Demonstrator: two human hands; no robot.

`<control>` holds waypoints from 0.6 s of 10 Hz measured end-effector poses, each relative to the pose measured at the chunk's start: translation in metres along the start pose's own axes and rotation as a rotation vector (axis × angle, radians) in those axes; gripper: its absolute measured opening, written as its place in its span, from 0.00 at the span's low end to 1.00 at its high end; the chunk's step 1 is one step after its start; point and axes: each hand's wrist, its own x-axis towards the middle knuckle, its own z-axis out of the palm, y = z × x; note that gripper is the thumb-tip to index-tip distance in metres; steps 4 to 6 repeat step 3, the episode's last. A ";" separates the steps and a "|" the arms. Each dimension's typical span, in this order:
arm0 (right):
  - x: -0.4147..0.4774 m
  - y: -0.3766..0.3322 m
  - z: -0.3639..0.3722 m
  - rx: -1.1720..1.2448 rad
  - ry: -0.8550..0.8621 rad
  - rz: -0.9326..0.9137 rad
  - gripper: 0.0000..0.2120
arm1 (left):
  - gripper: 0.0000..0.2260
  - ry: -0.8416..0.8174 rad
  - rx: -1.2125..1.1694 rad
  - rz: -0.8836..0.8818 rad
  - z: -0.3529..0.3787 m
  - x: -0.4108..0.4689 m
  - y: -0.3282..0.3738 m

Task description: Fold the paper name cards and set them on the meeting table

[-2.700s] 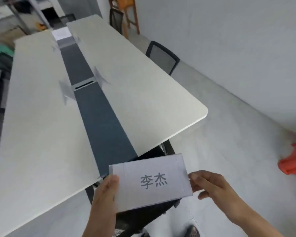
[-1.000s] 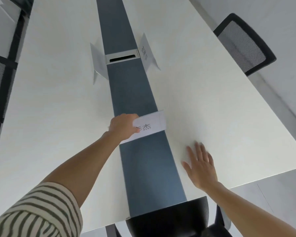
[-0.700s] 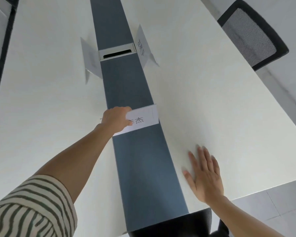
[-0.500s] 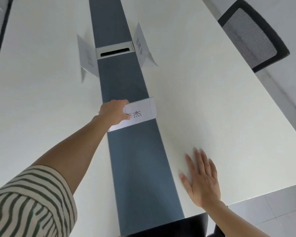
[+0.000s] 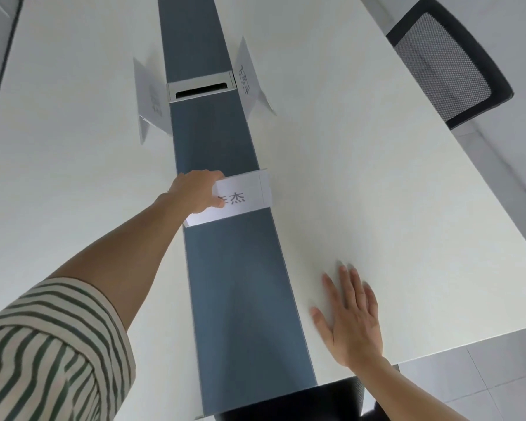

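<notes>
White folded paper name card (image 5: 243,196), mid-frame on the table's blue-grey centre strip (image 5: 240,284), is pinched by the left hand (image 5: 196,191); the right hand (image 5: 351,320) lies flat with spread fingers at lower right.

The left hand (image 5: 195,191) covers the left end of the name card (image 5: 243,196), hiding its first character; its fingertips are out of sight behind the paper. Print on the left standing card (image 5: 152,98) is too faint to read. The bottom edge cuts off the near chair (image 5: 286,405)

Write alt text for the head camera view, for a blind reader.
A left hand holds a paper name card across the blue centre strip; the right hand rests flat on the white tabletop. Two more cards stand beyond.
</notes>
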 end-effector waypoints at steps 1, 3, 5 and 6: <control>0.000 -0.001 -0.002 -0.003 0.011 -0.004 0.33 | 0.32 0.094 0.102 -0.001 0.002 -0.009 0.004; -0.002 -0.002 -0.005 0.009 0.038 -0.003 0.33 | 0.17 0.360 -0.043 -0.027 0.012 -0.066 0.016; -0.002 -0.002 -0.005 0.009 0.038 -0.003 0.33 | 0.17 0.360 -0.043 -0.027 0.012 -0.066 0.016; -0.002 -0.002 -0.005 0.009 0.038 -0.003 0.33 | 0.17 0.360 -0.043 -0.027 0.012 -0.066 0.016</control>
